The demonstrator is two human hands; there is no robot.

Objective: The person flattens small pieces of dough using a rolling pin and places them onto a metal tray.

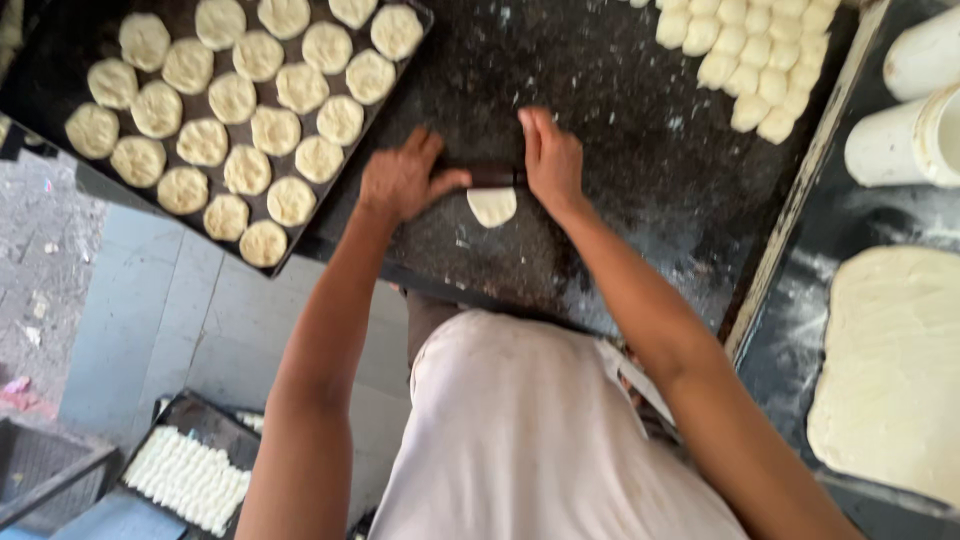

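Note:
My left hand (pixel 403 180) and my right hand (pixel 550 155) press down on the two ends of a dark rolling pin (pixel 493 177) that lies across a black floured worktop (pixel 600 90). A small pale dough piece (pixel 492 206) lies flat on the worktop, half under the pin and between both hands. My left fingers curl over the pin's left end. The right palm lies flat on its right end with the fingers stretched out.
A black tray (pixel 405 68) with several flattened dough rounds (pixel 240 110) sits at the upper left. Several small dough balls (pixel 760 50) lie in rows at the upper right. White containers (pixel 905 140) and a large dough sheet (pixel 895 365) are at right. Another tray of dough (pixel 190 478) stands below on the floor.

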